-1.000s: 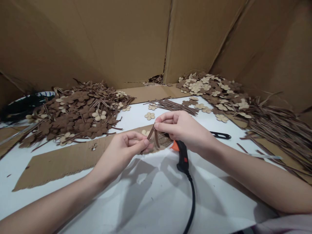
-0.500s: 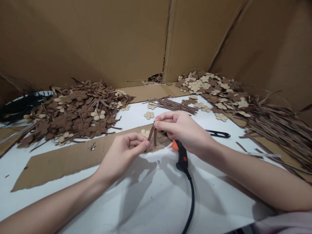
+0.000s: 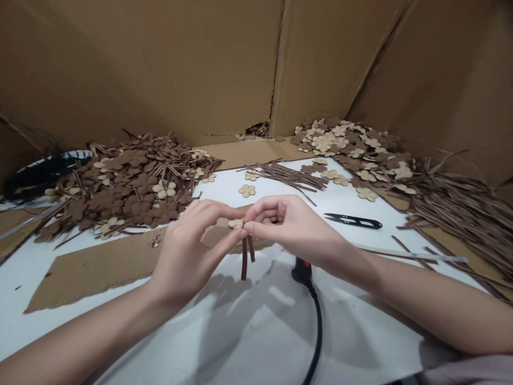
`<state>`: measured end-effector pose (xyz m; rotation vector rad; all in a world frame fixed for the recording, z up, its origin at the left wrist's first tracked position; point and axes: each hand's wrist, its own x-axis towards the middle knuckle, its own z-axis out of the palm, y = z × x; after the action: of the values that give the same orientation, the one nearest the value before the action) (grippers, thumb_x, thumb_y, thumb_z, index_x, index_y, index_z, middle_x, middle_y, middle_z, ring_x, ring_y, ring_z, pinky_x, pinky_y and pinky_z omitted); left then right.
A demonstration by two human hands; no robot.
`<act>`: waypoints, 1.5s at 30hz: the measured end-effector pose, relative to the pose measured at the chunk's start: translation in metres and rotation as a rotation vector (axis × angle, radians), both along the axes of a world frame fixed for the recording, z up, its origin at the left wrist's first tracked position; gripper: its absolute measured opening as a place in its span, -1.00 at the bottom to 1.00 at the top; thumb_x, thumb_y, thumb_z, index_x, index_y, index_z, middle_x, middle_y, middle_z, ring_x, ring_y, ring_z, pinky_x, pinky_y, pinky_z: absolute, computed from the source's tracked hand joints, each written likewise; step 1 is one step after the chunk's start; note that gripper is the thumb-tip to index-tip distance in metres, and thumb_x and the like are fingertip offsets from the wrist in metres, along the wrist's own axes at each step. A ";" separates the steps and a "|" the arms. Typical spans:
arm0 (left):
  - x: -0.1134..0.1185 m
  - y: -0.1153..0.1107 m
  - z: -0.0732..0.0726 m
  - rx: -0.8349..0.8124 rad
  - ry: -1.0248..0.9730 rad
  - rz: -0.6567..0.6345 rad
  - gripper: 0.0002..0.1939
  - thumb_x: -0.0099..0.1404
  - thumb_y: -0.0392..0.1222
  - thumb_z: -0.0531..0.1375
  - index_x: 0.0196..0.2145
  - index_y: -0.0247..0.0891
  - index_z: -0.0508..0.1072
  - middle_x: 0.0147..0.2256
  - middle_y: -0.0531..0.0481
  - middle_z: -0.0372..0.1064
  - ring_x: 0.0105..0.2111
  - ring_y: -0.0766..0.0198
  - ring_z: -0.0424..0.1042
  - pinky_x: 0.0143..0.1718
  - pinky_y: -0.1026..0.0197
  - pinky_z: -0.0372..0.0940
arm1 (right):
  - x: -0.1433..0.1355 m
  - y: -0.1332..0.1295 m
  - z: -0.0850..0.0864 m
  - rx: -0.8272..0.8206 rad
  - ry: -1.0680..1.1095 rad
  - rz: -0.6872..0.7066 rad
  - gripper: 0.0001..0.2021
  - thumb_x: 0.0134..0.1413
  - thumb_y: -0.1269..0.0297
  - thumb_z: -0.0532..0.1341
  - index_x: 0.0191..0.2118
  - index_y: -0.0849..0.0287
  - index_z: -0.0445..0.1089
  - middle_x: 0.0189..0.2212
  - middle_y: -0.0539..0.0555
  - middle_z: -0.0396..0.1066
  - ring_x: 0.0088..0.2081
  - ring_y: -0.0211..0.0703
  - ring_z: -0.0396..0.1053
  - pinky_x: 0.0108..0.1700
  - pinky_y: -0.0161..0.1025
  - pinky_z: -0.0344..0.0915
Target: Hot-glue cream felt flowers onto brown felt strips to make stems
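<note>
A narrow brown stitched ribbon is folded over, its two ends hanging down below my fingertips. My right hand pinches it at the fold between thumb and forefinger. Right beside that, my left hand brings its thumb and forefinger together on the same folded top. A beige flower cutout shows in the gap of my left hand; I cannot tell whether it lies on the cardboard or touches the fingers. Under my right hand is a black hot glue gun, mostly hidden, its cable running toward me.
Black thread snips lie right of my hands. A cardboard strip lies under and left of them. Brown and beige flowers pile up left and back right. Brown ribbon strips heap at right. Cardboard walls stand behind.
My left hand has moved up from the ribbon's lower part to its fold, beside the right fingertips. Both ribbon ends now hang free. My right hand has come slightly down and left.
</note>
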<state>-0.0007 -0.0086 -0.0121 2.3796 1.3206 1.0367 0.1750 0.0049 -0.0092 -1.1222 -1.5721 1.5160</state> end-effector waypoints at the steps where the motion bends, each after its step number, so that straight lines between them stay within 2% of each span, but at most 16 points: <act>1: 0.000 0.000 -0.001 0.007 0.006 -0.012 -0.87 0.17 -0.26 0.20 -0.27 -0.20 0.43 -0.32 0.05 0.41 -0.29 0.31 0.29 -0.26 0.32 0.16 | 0.001 -0.001 -0.001 0.001 0.019 0.010 -0.90 -0.06 0.33 0.20 -0.36 0.21 0.30 -0.48 0.03 0.43 -0.44 -0.26 0.36 -0.47 -0.37 0.23; 5: -0.001 0.000 -0.002 -0.027 -0.013 -0.031 -0.87 0.17 -0.27 0.20 -0.27 -0.21 0.43 -0.30 0.03 0.40 -0.27 0.31 0.30 -0.25 0.32 0.17 | 0.004 -0.001 -0.003 0.022 0.078 0.018 -0.74 -0.05 0.34 0.22 -0.23 0.13 0.14 -0.50 -0.02 0.45 -0.51 -0.30 0.30 -0.53 -0.39 0.15; 11: 0.000 0.001 0.003 -0.143 -0.103 -0.013 -0.95 0.19 -0.27 0.18 -0.37 -0.19 0.45 -0.36 0.07 0.39 -0.32 0.32 0.31 -0.28 0.29 0.16 | 0.002 -0.003 -0.002 0.033 0.141 0.036 -0.81 0.00 0.39 0.17 -0.24 0.13 0.16 -0.56 -0.08 0.38 -0.53 -0.33 0.25 -0.49 -0.37 0.17; 14: -0.001 0.002 0.005 -0.235 -0.146 0.043 -0.96 0.18 -0.21 0.20 -0.39 -0.18 0.45 -0.39 0.09 0.38 -0.36 0.32 0.30 -0.33 0.28 0.14 | 0.001 -0.003 0.000 0.007 0.156 0.037 -0.83 -0.01 0.36 0.20 -0.27 0.14 0.18 -0.50 -0.05 0.38 -0.52 -0.34 0.25 -0.49 -0.38 0.16; 17: -0.003 0.001 0.010 -0.346 -0.192 0.087 -0.89 0.15 -0.10 0.21 -0.42 -0.17 0.44 -0.43 0.11 0.37 -0.45 0.35 0.26 -0.45 0.30 0.10 | 0.002 -0.002 0.002 0.005 0.163 0.026 -0.82 -0.05 0.33 0.25 -0.39 0.15 0.18 -0.51 -0.09 0.32 -0.55 -0.40 0.21 -0.54 -0.44 0.11; 20: -0.004 -0.001 0.017 -0.464 -0.235 0.077 -0.84 0.12 -0.05 0.23 -0.44 -0.18 0.44 -0.48 0.13 0.35 -0.53 0.39 0.23 -0.54 0.33 0.07 | 0.002 0.000 0.002 0.052 0.182 0.006 -0.81 -0.04 0.28 0.25 -0.47 0.17 0.19 -0.52 -0.08 0.33 -0.60 -0.44 0.16 -0.58 -0.45 0.07; 24: -0.007 -0.002 0.022 -0.564 -0.273 0.053 -0.84 0.09 -0.04 0.25 -0.45 -0.17 0.45 -0.46 0.10 0.41 -0.47 0.34 0.31 -0.52 0.35 0.13 | 0.002 0.001 0.003 0.080 0.174 0.020 -0.86 0.03 0.27 0.21 -0.46 0.20 0.31 -0.49 -0.04 0.39 -0.60 -0.42 0.17 -0.57 -0.43 0.09; 26: -0.008 -0.002 0.021 -0.610 -0.292 0.067 -0.84 0.08 -0.05 0.25 -0.45 -0.18 0.46 -0.46 0.08 0.43 -0.48 0.32 0.34 -0.53 0.34 0.14 | 0.003 0.000 0.004 0.115 0.121 -0.014 -0.75 0.10 0.22 0.15 -0.54 0.22 0.33 -0.54 -0.03 0.37 -0.59 -0.40 0.20 -0.54 -0.40 0.13; 28: -0.009 0.000 0.019 -0.650 -0.310 0.085 -0.84 0.06 -0.05 0.25 -0.46 -0.18 0.46 -0.47 0.08 0.43 -0.49 0.32 0.35 -0.53 0.34 0.16 | 0.003 -0.001 0.004 0.178 0.080 -0.073 -0.56 0.16 0.13 0.05 -0.68 0.22 0.26 -0.58 0.01 0.37 -0.53 -0.35 0.27 -0.46 -0.38 0.19; 30: -0.010 0.001 0.018 -0.678 -0.319 0.091 -0.84 0.05 -0.05 0.26 -0.47 -0.18 0.45 -0.49 0.10 0.42 -0.49 0.33 0.36 -0.53 0.36 0.16 | 0.003 -0.002 0.003 0.248 0.062 -0.117 -0.51 0.18 0.07 0.00 -0.68 0.21 0.28 -0.52 0.04 0.42 -0.42 -0.29 0.36 -0.34 -0.36 0.24; 32: -0.010 0.001 0.017 -0.699 -0.335 0.083 -0.83 0.06 -0.04 0.27 -0.48 -0.18 0.45 -0.51 0.11 0.41 -0.49 0.35 0.35 -0.52 0.38 0.16 | 0.001 -0.004 0.002 0.286 0.047 -0.096 -0.67 0.12 0.09 0.10 -0.50 0.20 0.41 -0.44 0.02 0.46 -0.34 -0.25 0.39 -0.28 -0.35 0.27; 34: -0.009 0.000 0.017 -0.717 -0.371 0.067 -0.84 0.07 -0.06 0.26 -0.47 -0.18 0.45 -0.49 0.12 0.43 -0.47 0.36 0.36 -0.49 0.39 0.18 | -0.002 -0.005 0.002 0.248 0.029 -0.057 -0.82 -0.02 0.17 0.24 -0.35 0.17 0.45 -0.39 -0.01 0.48 -0.33 -0.25 0.41 -0.31 -0.37 0.30; 37: -0.007 -0.002 0.015 -0.752 -0.434 0.040 -0.91 0.09 -0.15 0.26 -0.47 -0.19 0.45 -0.45 0.11 0.45 -0.41 0.35 0.40 -0.42 0.39 0.22 | -0.005 -0.008 0.001 0.130 0.039 -0.042 -0.84 -0.14 0.23 0.31 -0.39 0.19 0.45 -0.43 0.00 0.50 -0.40 -0.26 0.43 -0.38 -0.38 0.33; 40: -0.005 -0.003 0.012 -0.806 -0.525 -0.008 -0.96 0.09 -0.25 0.26 -0.49 -0.19 0.45 -0.44 0.13 0.45 -0.38 0.36 0.42 -0.36 0.39 0.25 | -0.006 -0.010 0.000 0.091 0.065 -0.060 -0.86 -0.18 0.26 0.33 -0.45 0.21 0.45 -0.46 0.00 0.50 -0.43 -0.28 0.42 -0.40 -0.39 0.33; 45: -0.002 -0.004 0.009 -0.909 -0.693 -0.094 -0.90 0.11 -0.24 0.26 -0.53 -0.21 0.42 -0.46 0.14 0.44 -0.38 0.38 0.42 -0.31 0.38 0.27 | -0.007 -0.013 0.000 0.069 0.051 -0.080 -0.91 -0.15 0.30 0.31 -0.48 0.20 0.44 -0.54 -0.02 0.47 -0.51 -0.31 0.37 -0.49 -0.40 0.29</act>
<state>-0.0030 -0.0127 -0.0027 1.2405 1.0554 0.8420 0.1683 -0.0079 -0.0093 -1.0867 -1.5150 1.4168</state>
